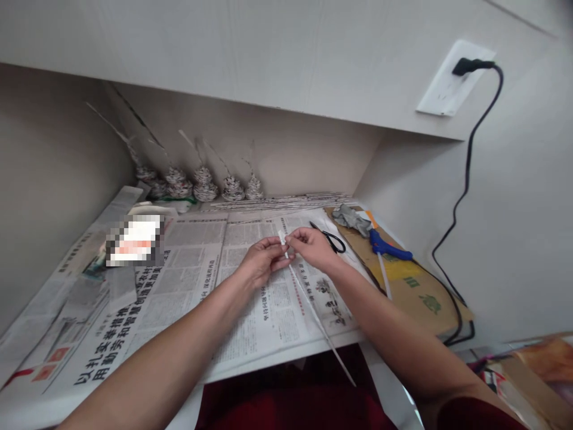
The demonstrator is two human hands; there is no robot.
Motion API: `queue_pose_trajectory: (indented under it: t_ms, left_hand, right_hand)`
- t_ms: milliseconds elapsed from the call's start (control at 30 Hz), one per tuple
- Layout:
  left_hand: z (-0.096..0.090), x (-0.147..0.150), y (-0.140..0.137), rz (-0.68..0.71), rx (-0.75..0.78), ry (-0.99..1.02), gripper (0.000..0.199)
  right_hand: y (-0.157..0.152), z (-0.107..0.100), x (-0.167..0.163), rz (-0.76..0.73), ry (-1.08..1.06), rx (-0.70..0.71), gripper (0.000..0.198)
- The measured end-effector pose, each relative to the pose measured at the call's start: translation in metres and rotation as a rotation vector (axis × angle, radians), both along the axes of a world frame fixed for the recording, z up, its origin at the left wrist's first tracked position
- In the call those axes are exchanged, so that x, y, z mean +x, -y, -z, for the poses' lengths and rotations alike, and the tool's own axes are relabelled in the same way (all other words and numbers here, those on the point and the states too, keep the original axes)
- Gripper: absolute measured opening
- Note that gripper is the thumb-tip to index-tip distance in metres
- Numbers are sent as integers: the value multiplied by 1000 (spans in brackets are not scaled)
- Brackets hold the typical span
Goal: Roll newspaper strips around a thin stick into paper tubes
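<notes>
I have a thin paper strip (pixel 314 303) between my two hands, held over the right half of the desk (pixel 27 412), about midway from its near edge to its far edge. The fingers of my left hand (pixel 263 261) are closed on the strip just below its upper end. The thumb and forefinger of my right hand (pixel 314 248) are pinched together on it right beside them, the two hands almost touching. From there the strip slants toward me and to the right, and its lower end hangs past the near edge, over my dark red clothes (pixel 286 406).

Newspaper (pixel 192 286) covers much of the desk under my hands. Just beyond my right hand lie black-handled scissors (pixel 335 241). Along the right edge is a sheet of cardboard (pixel 430 310), with a blue glue gun (pixel 390 246) and a crumpled grey cloth (pixel 351 220) on it, the cloth toward the far edge. Thin paper sticks (pixel 277 203) lie in a bundle along the far edge. To their left, near the far left corner, woven pieces (pixel 206 186) stand in a row, strips poking up from their tops.
</notes>
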State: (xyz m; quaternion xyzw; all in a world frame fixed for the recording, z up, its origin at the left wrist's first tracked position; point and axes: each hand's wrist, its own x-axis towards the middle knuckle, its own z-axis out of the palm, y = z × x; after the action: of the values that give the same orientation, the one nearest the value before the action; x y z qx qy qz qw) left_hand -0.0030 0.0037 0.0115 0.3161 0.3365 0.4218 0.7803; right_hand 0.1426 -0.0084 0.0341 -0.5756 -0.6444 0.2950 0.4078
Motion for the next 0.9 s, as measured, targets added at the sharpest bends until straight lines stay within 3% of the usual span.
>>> queue_pose_trajectory:
  t_ms: [100, 200, 300, 400, 567, 767, 833, 900]
  left_hand:
    - [-1, 0, 0, -12, -21, 5, 26]
    - [-2, 0, 0, -31, -45, 13, 28]
    - [-3, 0, 0, -43, -49, 27, 26]
    - [-3, 1, 0, -45, -48, 42, 22]
    - [-4, 1, 4, 13, -37, 40, 22]
    - [-5, 0, 4, 35, -30, 36, 23]
    - [-5, 0, 4, 40, -30, 33, 23]
    - [-6, 0, 4, 35, -35, 32, 24]
  right_hand:
    - [12, -4, 36, 76, 171, 67, 22]
    - [30, -10, 102, 298, 439, 87, 18]
    - [52, -16, 170, 549, 803, -69, 31]
    - [68, -17, 209, 608, 1035, -322, 41]
    - [72, -7, 212, 614, 1113, -404, 47]
    - [75, -7, 215, 721, 912, -377, 51]
    - [83, -10, 216, 764, 808, -333, 47]
    - [92, -16, 207, 749, 705, -200, 43]
